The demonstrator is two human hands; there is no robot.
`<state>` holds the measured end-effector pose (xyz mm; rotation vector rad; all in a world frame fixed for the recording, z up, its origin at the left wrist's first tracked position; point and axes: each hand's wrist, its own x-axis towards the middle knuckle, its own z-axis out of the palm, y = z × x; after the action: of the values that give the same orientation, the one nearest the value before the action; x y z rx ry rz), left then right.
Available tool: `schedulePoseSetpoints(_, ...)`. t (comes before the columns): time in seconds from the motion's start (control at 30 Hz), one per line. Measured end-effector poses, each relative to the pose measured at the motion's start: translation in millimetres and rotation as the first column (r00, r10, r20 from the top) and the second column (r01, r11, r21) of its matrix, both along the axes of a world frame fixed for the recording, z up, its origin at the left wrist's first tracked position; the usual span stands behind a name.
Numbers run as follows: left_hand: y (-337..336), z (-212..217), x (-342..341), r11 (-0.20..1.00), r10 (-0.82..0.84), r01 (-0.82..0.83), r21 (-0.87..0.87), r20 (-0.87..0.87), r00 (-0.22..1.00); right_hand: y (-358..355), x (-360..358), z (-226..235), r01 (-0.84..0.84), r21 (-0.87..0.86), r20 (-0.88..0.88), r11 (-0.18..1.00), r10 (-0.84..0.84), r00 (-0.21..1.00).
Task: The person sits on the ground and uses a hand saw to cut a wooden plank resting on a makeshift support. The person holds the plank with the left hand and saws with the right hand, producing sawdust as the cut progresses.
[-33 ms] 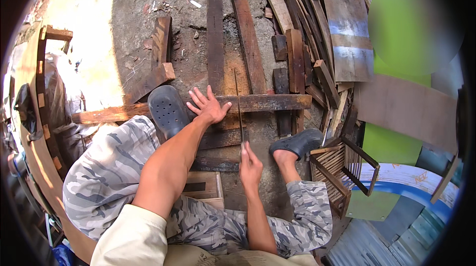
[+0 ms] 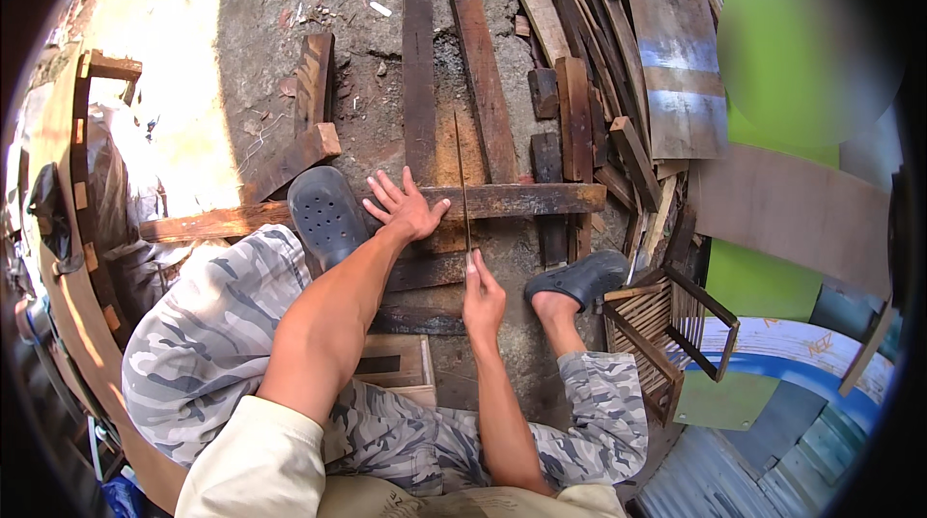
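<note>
Rough concrete ground (image 2: 357, 93) is spreading beneath the work, glaring with sun at left and falling into shade toward the middle. Far left, crumpled plastic sheeting (image 2: 106, 166) is sitting beside a wooden frame (image 2: 81, 132); whether it is wrapping anything, cannot tell. Next rightward, a dark clog (image 2: 323, 214) is resting over the wooden beam (image 2: 536, 200), which is lying crosswise in front of the person. Left hand (image 2: 410, 214) is bracing on the beam just left of the blade: palm down, fingers spreading wide, gripping nothing. Nearer the lap, a pale wooden box (image 2: 428, 364) is standing partly behind the trousers (image 2: 217, 339); contents not showing. At centre, a thin saw (image 2: 466, 214) is crossing the beam, its tip pointing away from the person. Right hand (image 2: 485, 301) is wrapping snugly around the near end, fingers hiding the handle. Progress: the saw is sitting in place and the beam is appearing whole on both sides, no offcut separating; cut depth not resolvable, so some sawing is presumably remaining. Farther right, a second clog (image 2: 577, 279) is planting on the ground, and a slatted wooden rack (image 2: 645, 348) is standing beside it, showing only slats and rails.
</note>
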<state>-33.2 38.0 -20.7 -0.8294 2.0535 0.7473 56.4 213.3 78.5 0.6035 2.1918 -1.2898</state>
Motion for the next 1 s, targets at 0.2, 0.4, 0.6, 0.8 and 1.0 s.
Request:
schedulePoseSetpoints(0.2, -6.5, 0.0, -14.0, 1.000, 0.027, -0.027, -0.001, -0.010, 1.000, -7.5, -26.2, -21.0, -0.032, -0.011, -0.126, 0.999, 0.030, 0.992)
schedulePoseSetpoints(0.4, -14.5, -4.0, -11.7, 0.999, 0.034, -0.034, -0.007, 0.005, 0.999, 27.8, 56.8, 74.2, -0.050, 0.061, -0.043, 0.997, 0.053, 0.998)
schedulePoseSetpoints(0.6, -12.5, 1.3, -6.1, 1.000, 0.011, -0.012, 0.007, 0.030, 0.999, 26.2, 58.5, 77.8, -0.013, -0.015, -0.010, 1.000, 0.013, 1.000)
schedulePoseSetpoints(0.8, -9.1, -2.0, -13.3, 1.000, 0.012, -0.012, -0.013, 0.010, 1.000, -31.5, -48.4, -26.3, -0.034, -0.020, -0.198, 0.999, 0.030, 0.980)
schedulePoseSetpoints(1.0, -20.0, -2.8, -17.6, 0.999, 0.030, -0.030, -0.019, 0.015, 0.999, -23.3, -28.3, 40.8, -0.066, 0.036, -0.012, 0.997, 0.066, 0.998)
